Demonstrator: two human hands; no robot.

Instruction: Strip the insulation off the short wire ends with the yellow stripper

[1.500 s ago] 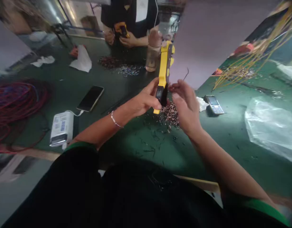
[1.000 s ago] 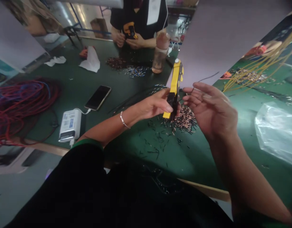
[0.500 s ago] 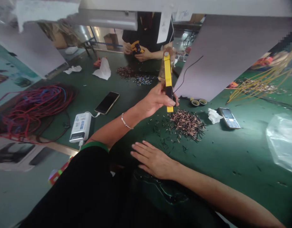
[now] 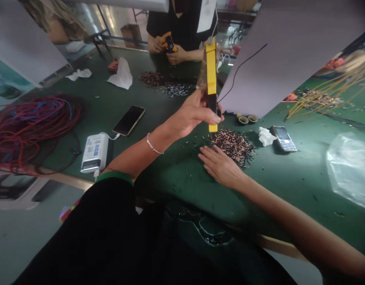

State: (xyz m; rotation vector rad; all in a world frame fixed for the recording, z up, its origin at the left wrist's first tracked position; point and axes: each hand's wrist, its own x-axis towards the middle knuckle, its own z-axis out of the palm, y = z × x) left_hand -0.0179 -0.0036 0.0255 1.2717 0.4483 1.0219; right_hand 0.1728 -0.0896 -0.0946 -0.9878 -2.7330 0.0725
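My left hand (image 4: 192, 113) grips a yellow-and-black wire stripper (image 4: 211, 79), holding it upright with its black jaw end down. My right hand (image 4: 221, 166) rests flat on the green bench mat (image 4: 292, 186), fingers apart and empty. Its fingertips reach the edge of a heap of short cut wire pieces with copper ends (image 4: 232, 145). Loose black bits lie scattered around the heap. A thin black wire (image 4: 242, 73) rises beyond the stripper. Across the bench, a co-worker's hands (image 4: 167, 49) hold a similar yellow tool (image 4: 168, 42).
A smartphone (image 4: 129, 120) and a white power bank (image 4: 95, 152) lie left, beside a red-and-blue wire coil (image 4: 31, 132). To the right are tape rolls (image 4: 247, 119), a tissue (image 4: 265, 136), a keypad phone (image 4: 283, 138), and a plastic bag (image 4: 350, 170).
My right hand has slid forward across the mat from near my body to the wire heap. My left hand still holds the stripper upright.
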